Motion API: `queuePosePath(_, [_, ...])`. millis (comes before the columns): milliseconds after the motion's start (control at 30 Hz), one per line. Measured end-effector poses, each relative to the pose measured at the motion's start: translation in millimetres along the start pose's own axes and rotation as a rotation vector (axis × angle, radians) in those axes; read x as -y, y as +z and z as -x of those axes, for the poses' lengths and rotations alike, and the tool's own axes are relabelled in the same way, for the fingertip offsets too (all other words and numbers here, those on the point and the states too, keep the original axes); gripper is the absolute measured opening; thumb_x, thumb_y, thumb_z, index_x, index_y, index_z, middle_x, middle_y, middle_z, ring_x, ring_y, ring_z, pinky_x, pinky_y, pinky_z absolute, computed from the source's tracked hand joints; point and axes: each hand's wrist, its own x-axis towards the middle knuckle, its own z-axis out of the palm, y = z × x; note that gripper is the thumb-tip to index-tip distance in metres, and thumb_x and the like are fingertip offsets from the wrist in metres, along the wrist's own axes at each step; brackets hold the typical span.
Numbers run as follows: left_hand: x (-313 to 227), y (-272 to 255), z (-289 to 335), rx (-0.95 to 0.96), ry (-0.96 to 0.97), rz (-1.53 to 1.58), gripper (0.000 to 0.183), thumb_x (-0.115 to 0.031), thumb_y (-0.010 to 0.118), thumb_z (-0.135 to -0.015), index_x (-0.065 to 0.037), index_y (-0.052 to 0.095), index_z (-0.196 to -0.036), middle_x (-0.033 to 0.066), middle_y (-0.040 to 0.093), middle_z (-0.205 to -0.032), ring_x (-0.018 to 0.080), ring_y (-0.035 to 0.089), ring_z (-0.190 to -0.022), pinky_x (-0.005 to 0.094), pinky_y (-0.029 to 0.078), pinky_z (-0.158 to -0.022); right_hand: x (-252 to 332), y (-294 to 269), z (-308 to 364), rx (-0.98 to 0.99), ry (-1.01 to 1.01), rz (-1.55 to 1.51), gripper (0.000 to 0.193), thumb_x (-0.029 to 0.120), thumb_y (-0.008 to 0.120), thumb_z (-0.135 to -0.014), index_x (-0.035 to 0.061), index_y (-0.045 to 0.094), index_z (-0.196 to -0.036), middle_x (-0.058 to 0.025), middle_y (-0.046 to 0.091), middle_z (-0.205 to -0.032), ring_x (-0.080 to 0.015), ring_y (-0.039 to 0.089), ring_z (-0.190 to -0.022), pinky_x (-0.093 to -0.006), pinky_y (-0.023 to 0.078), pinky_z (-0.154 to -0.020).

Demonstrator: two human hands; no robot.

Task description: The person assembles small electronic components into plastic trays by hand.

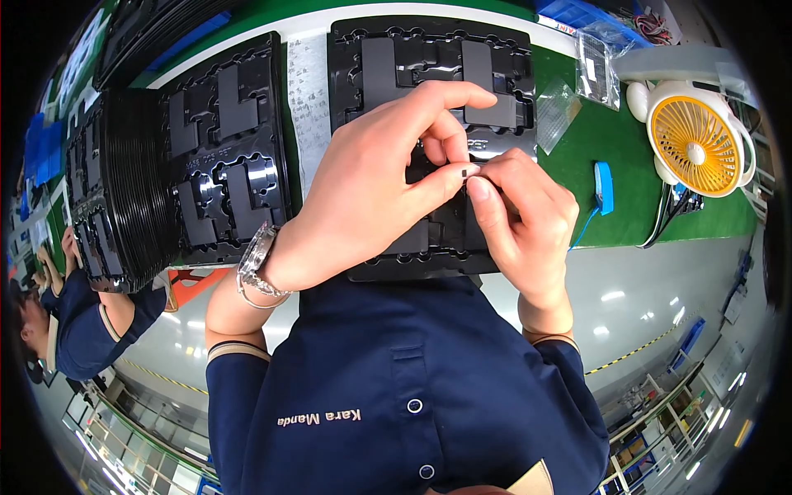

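Note:
Over a black plastic tray (429,41), my two hands meet fingertip to fingertip. A tiny black piece (464,173) shows between them, too small to tell its kind. My left hand (384,169), with a watch and bracelet at its wrist, pinches at it with thumb and finger. Curled closed, my right hand (528,210) brings its thumb and forefinger to the same spot. Flat dark grey parts (378,73) lie in the tray's moulded pockets. My hands hide the tray's middle.
Left stand another black tray with parts (223,157) and a tall stack of trays (124,190). A white fan with yellow grille (695,148), a blue strap (604,188) and clear plastic bags (596,70) lie right. Another person (91,318) works at far left.

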Motion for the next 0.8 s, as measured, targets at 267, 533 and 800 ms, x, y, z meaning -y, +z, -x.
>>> queuePosePath(267, [-1.7,-4.7,8.9,-0.008,-0.099,-0.079,0.039,-0.003,0.065,-0.081,-0.011,0.06,-0.119,-0.001,0.06,-0.08,0.0114,0.057,-0.074,0.0269,0.042,-0.067,-1.4,2.9,-3.1,0.032,-0.069,0.031,0.011,0.006,0.07,-0.078,0.0026,0.061,-0.074,-0.0059,0.054,-0.063,-0.0201,0.053,-0.048,-0.0318,0.041,-0.044])
queuePosePath(533, [32.2,-9.5,56.4,-0.084,0.043,-0.75,0.03,-0.007,0.068,-0.08,-0.011,0.065,-0.109,0.0062,0.055,-0.098,0.0276,0.053,-0.098,0.039,0.046,-0.081,-9.7,3.3,3.4,-0.069,0.113,-0.267,0.013,0.004,0.068,-0.079,-0.0012,0.059,-0.071,-0.0062,0.053,-0.061,-0.0162,0.047,-0.051,-0.0286,0.036,-0.048])
queuePosePath(800, [43.8,-0.4,69.2,-0.099,0.094,-0.931,0.046,-0.011,0.073,-0.074,-0.021,0.065,-0.118,0.0039,0.05,-0.107,0.0271,0.048,-0.108,0.0412,0.042,-0.09,-1.5,8.9,0.5,-0.038,0.105,-0.303,0.014,0.004,0.067,-0.082,-0.0013,0.06,-0.072,-0.0046,0.051,-0.061,-0.0141,0.042,-0.05,-0.0284,0.032,-0.047])
